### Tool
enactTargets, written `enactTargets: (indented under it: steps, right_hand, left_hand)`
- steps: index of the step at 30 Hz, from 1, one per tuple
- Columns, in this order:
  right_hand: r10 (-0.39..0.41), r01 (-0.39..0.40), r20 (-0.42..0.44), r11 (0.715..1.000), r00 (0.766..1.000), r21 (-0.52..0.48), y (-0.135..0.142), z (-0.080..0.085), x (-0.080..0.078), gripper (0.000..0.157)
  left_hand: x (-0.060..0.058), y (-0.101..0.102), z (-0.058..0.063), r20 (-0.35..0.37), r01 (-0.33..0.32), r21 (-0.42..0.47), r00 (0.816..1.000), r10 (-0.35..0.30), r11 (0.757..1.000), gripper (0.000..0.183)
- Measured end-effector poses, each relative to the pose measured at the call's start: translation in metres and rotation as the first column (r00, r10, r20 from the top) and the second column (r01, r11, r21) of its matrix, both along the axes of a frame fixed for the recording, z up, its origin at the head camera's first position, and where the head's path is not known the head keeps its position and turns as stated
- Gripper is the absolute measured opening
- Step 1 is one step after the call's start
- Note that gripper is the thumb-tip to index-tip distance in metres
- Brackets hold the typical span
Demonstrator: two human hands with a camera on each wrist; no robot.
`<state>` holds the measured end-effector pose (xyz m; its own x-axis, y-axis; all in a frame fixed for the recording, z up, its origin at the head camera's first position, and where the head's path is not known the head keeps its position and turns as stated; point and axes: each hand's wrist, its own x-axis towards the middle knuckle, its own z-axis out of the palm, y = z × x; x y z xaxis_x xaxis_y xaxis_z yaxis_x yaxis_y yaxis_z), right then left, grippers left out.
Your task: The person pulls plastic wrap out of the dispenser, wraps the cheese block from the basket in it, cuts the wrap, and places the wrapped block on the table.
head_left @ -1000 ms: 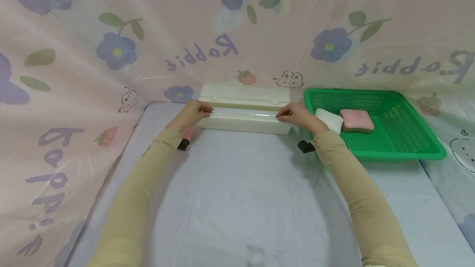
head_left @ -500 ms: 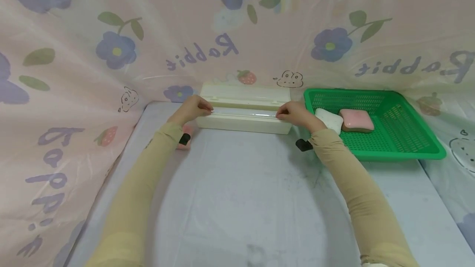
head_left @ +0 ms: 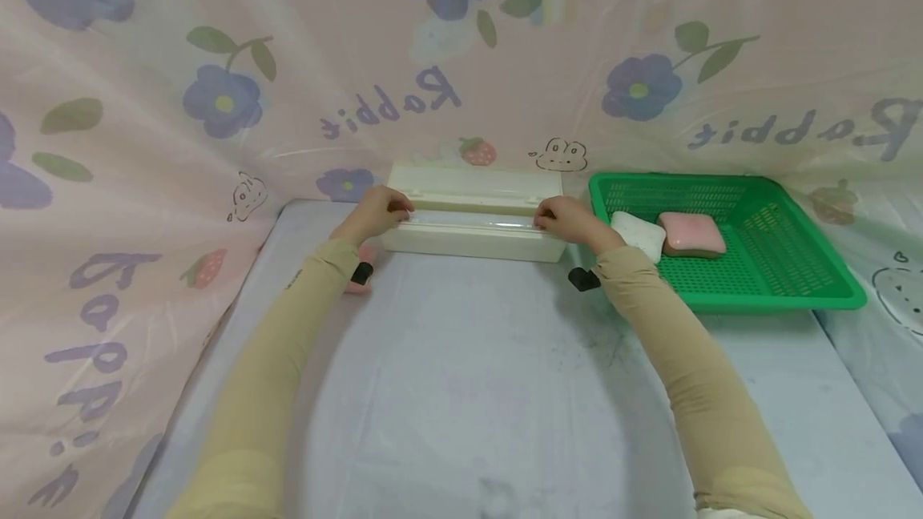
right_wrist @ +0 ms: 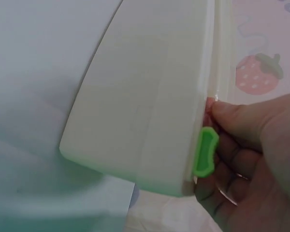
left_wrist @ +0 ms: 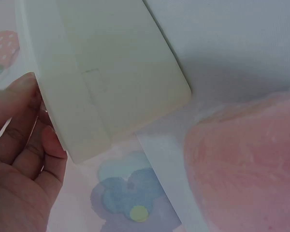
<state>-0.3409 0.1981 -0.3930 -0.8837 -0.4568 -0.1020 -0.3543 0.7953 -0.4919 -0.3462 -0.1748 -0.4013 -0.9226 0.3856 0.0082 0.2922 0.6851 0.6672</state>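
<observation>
A long cream cling film box (head_left: 472, 242) sits at the back of the table with its lid (head_left: 472, 181) tipped back. Shiny clear cling film (head_left: 469, 219) stretches across its opening. At the left end, my left hand (head_left: 372, 212) pinches the film's edge with thumb and fingertips. My right hand (head_left: 573, 220) does the same at the right end, thumb against index finger. Close by its fingers, a green slider (right_wrist: 206, 152) sits at the box's edge in the right wrist view. Film between the fingertips is mostly hidden.
A pink block (left_wrist: 246, 164) with a wrinkled, shiny surface lies beside the box's left end, partly behind my left wrist. To the right stands a green basket (head_left: 793, 255) holding a white block (head_left: 638, 235) and a pink block (head_left: 692, 234). A printed sheet (head_left: 505, 62) hangs behind.
Both wrists have shifted slightly inward, while the fingers stay at the box's two ends. More of the pink block at the left now shows. The box and basket stay in place.
</observation>
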Motion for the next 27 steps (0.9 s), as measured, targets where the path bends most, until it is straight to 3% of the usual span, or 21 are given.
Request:
enactTargets:
  steps: [13,20,27]
  right_hand:
    - [0.033,-0.033,0.037,0.999,0.999,0.000,0.0024,-0.0010,0.0002,0.010]
    - [0.029,-0.028,0.022,0.999,0.999,-0.025,0.0037,-0.0024,0.0010,0.010]
    - [0.014,-0.021,-0.065,0.993,0.998,-0.112,0.0041,0.0000,0.0026,0.005]
  left_hand:
    - [0.0000,0.0010,0.0007,0.053,-0.013,-0.016,0.999,0.013,1.000,0.021]
    - [0.0020,0.0028,0.0018,-0.039,0.058,-0.062,0.997,-0.060,0.996,0.014]
    - [0.0024,0.0007,0.0031,-0.080,0.021,-0.070,0.996,-0.026,0.997,0.015]
